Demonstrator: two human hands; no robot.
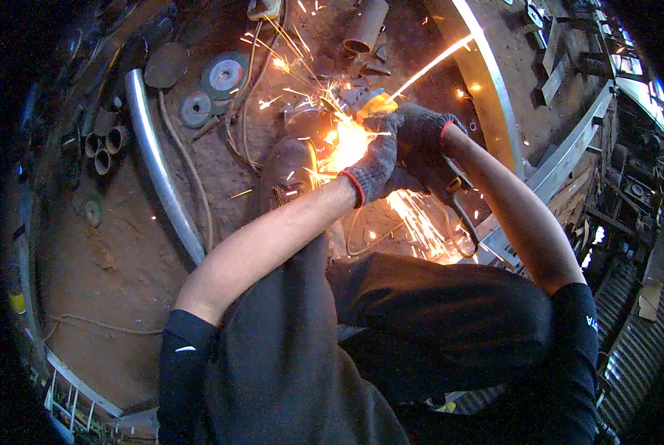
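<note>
- Head view gives me both hands brought together at one tool, with sparks spraying out beside them.
- I see the left hand in its dark grey knitted, red-cuffed glove (375,163) curled around a yellow-orange-fronted power tool (376,106), which I take to be a grinder.
- The right hand in its matching dark grey glove (423,124) sits against the left, on the tool's far side; its fingers are hidden, so I cannot tell how tightly it closes.
- Just left of the grip burns a white-orange glow (347,144) that swallows the contact point; I cannot make out the workpiece under it. More sparks fan out below the grip, toward the legs.
- Left of the glow and close to it stands a dark, rounded shoe (284,170).
- Well left of the grip lies a long, shiny silver metal tube (161,159); between them, farther up, is a large grey flat disc with a pale centre (226,75). Right of the grip curves a broad, bright metal strip (491,81).
- I judge the step in hand to be grinding or cutting. As I read it, the next move calls for steady two-handed pressure, with the shoe well clear of the contact point.
</note>
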